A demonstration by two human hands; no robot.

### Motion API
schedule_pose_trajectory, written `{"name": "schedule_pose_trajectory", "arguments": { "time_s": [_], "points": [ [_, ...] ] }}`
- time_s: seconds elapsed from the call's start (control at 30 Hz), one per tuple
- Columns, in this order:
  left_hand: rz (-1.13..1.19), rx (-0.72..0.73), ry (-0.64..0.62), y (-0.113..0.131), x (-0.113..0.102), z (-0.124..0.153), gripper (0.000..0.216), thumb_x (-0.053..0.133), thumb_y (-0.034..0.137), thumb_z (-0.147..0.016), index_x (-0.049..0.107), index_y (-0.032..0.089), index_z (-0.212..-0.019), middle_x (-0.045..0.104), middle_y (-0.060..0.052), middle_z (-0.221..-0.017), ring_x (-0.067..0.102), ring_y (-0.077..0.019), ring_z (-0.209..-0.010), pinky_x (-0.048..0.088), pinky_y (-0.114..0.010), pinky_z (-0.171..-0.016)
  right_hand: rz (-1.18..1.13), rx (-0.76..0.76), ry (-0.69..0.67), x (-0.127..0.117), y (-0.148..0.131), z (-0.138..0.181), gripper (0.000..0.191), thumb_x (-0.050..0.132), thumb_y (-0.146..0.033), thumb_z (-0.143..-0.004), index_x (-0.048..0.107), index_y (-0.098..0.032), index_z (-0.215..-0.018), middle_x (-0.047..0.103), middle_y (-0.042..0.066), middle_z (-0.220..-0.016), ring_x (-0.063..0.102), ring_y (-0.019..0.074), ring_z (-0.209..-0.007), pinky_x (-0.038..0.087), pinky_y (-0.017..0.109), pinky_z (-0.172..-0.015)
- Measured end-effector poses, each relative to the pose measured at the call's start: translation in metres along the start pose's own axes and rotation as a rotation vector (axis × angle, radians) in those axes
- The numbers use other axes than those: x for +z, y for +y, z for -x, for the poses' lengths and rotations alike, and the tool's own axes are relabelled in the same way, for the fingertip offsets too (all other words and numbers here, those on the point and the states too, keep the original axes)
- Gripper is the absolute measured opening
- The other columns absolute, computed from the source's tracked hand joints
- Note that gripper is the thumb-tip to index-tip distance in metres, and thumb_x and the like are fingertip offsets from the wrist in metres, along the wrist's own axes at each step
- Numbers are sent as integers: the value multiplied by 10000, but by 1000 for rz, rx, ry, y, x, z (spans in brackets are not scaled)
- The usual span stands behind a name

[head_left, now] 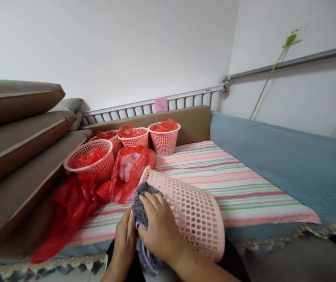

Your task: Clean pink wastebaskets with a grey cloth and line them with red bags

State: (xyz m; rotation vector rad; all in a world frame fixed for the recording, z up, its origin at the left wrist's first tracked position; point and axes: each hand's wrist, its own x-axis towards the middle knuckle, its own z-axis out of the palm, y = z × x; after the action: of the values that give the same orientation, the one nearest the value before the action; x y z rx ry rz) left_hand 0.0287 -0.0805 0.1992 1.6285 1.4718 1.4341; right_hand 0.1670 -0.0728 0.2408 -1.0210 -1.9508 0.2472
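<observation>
A grey cloth (141, 205) is held at the mouth of a pink basket (194, 213) tipped on its side at the near edge of the bed (229, 184). The right hand (159, 231) is closed over it and the left hand (125, 239) clamped on its lower end. Four lined baskets (164, 143) are stood behind; this one appears not yet lined.

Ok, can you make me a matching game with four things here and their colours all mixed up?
Things:
1. cloth under the right hand
2. tipped basket on the lap
3. blanket by the wall
4. loose plastic bag beside the cushions

Colours:
a. red
b. blue
c. grey
d. pink

Pairs: 1-c, 2-d, 3-b, 4-a
</observation>
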Motion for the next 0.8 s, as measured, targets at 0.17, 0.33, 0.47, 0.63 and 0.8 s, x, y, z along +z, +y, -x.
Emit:
{"name": "schedule_pose_trajectory", "arguments": {
  "time_s": [0.17,0.33,0.47,0.63,0.8],
  "points": [
    [107,-137,-53,-13,-2,-3,524,391,550,-896,545,166,-1218,659,-77,-940,599,-212,-803,501,-319,-698,49,18,28,3,16,-30,487,583,-175,-669,592,-126,-1154,599,107,-1162,476,267,-1090,372,392,-1000],
    [268,-279,11,-40,-4,20,493,481,631,-810,613,163,-892,647,-66,-744,615,-217,-663,517,-325,-622,35,28,40,1,24,-52,485,579,-169,-649,608,-128,-1132,613,107,-1139,489,264,-1096,372,378,-1003],
    [88,-162,-3,-15,-10,31,461,437,610,-840,609,183,-808,626,-59,-716,585,-212,-675,485,-293,-610,-78,100,40,-21,22,-51,513,563,-159,-633,607,-129,-1144,625,94,-1137,510,242,-1086,373,352,-1001],
    [-129,-57,-217,29,-20,37,403,372,509,-912,544,194,-729,584,-24,-697,517,-171,-671,418,-251,-648,-215,241,-39,-33,32,-37,517,545,-159,-600,620,-144,-1111,626,94,-1135,528,237,-1079,369,338,-990],
    [-209,-82,-249,32,-11,31,417,343,522,-919,463,204,-677,532,2,-648,470,-155,-628,374,-253,-619,-408,432,-165,-14,63,-35,291,507,-190,-588,631,-167,-850,654,41,-880,585,203,-819,449,285,-758]
  ]
}}
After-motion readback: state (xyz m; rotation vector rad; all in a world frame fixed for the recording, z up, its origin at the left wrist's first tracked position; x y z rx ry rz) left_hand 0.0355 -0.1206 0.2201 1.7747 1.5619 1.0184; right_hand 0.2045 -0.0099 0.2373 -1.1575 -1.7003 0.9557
